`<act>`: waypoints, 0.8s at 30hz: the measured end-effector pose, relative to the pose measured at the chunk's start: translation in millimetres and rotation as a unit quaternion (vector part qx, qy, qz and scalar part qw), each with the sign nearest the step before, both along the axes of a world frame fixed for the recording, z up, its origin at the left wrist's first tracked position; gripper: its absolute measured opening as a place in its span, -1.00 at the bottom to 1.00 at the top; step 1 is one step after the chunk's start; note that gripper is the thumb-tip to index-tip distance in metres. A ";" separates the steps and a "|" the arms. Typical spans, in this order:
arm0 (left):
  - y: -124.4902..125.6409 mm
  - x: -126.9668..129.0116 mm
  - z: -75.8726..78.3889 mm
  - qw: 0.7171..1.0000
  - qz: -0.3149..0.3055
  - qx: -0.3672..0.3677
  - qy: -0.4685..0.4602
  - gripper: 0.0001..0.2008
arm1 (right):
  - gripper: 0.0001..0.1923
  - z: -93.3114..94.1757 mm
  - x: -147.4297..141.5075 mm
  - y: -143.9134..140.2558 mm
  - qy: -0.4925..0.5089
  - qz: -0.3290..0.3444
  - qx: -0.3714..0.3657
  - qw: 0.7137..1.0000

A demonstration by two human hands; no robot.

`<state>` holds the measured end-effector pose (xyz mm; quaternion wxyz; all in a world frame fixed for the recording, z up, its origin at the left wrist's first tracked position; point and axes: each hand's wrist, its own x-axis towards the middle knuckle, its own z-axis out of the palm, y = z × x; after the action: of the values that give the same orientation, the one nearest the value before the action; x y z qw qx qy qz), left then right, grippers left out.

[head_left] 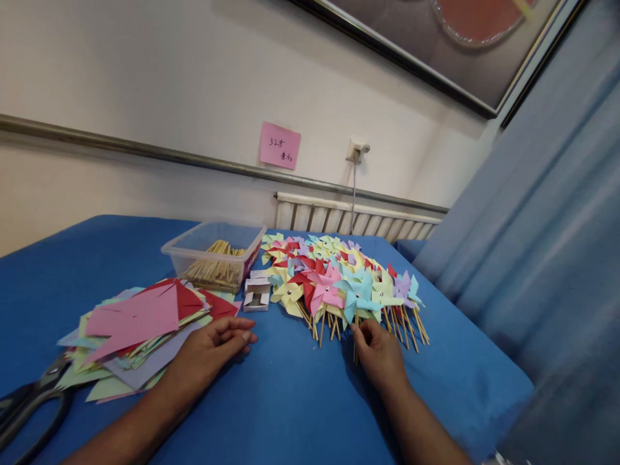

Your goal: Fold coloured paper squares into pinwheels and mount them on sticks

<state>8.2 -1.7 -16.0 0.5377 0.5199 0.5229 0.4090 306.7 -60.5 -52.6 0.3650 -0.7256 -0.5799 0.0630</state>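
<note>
1. I've got my right hand (380,354) pinching the blue pinwheel (358,294) by its stick (356,355), at the near edge of the pinwheel heap (329,255).
2. My left hand (213,345) is empty, fingers loosely curled, beside the paper pile (135,323).
3. Beyond it I see a box (256,294) and a tub (177,263); scissors (48,379) sit far left.

Pinwheels (325,279) and cut sheets (138,320) matt paper; tub (179,261) glossy plastic; sticks (220,247) wood.
</note>
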 end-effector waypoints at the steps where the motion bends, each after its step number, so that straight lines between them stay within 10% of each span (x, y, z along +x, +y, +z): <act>1: -0.3 0.1 0.2 1.000 0.000 -0.002 0.001 -0.66 | -0.64 -0.5 0.5 -1.3 -0.001 -0.006 0.004 1.000; 8: -1.9 -2.7 8.7 0.998 0.060 0.010 -0.015 -0.66 | -0.66 0.0 -12.7 -17.5 0.011 -0.008 0.089 0.996; 15: 1.5 -16.6 10.7 0.982 0.155 0.061 -0.088 -0.65 | -0.78 17.5 -115.6 -1.8 0.164 0.193 0.069 0.965; 24: 5.5 -36.3 27.3 0.961 0.231 0.138 -0.059 -0.64 | -0.90 -15.7 -203.7 62.6 0.324 0.234 -0.033 0.916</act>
<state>-28.1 3.8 11.3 0.3814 0.4295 0.5346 0.6199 103.0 2.1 -68.3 0.4834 -0.5203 -0.5809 0.3977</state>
